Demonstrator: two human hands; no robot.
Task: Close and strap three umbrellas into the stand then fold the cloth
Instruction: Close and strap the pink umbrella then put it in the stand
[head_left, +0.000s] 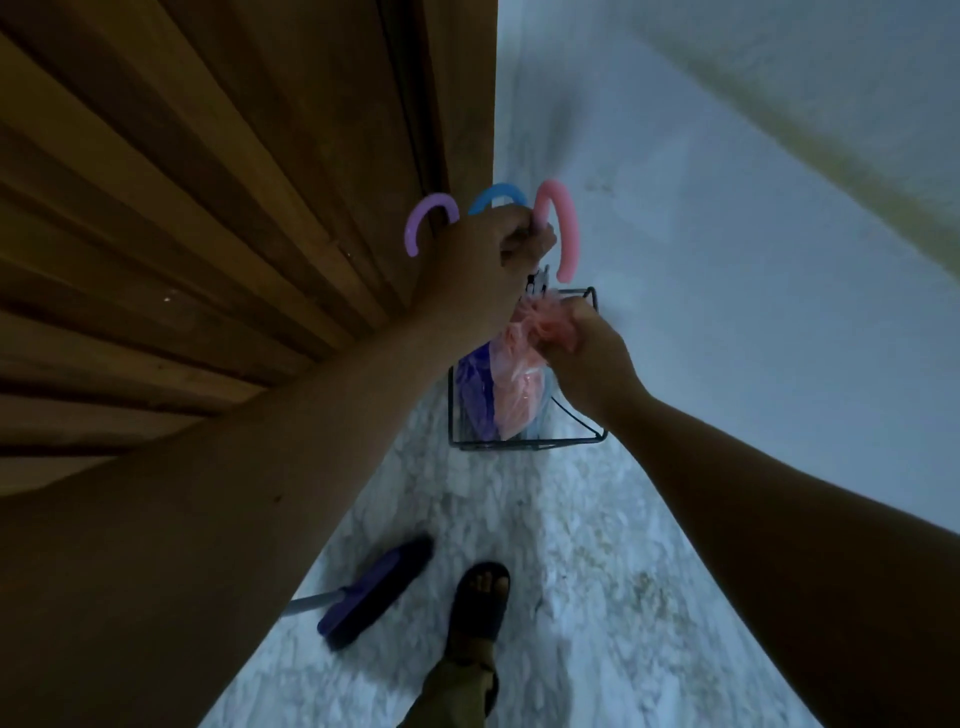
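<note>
Three closed umbrellas stand in a black wire stand (524, 445) on the floor against the wall. Their curved handles stick up: a purple handle (423, 221), a blue handle (496, 195) and a pink handle (563, 228). My left hand (483, 260) is closed around the pink umbrella's shaft just under its handle. My right hand (582, 348) grips the gathered pink canopy (519, 379) lower down. The purple canopy (475, 389) sits beside it inside the stand. No cloth is in view.
A wooden slatted door (208, 208) fills the left side. A pale wall (753, 260) rises on the right. A dark purple brush (376, 590) with a grey handle lies on the speckled floor near my sandalled foot (478, 603).
</note>
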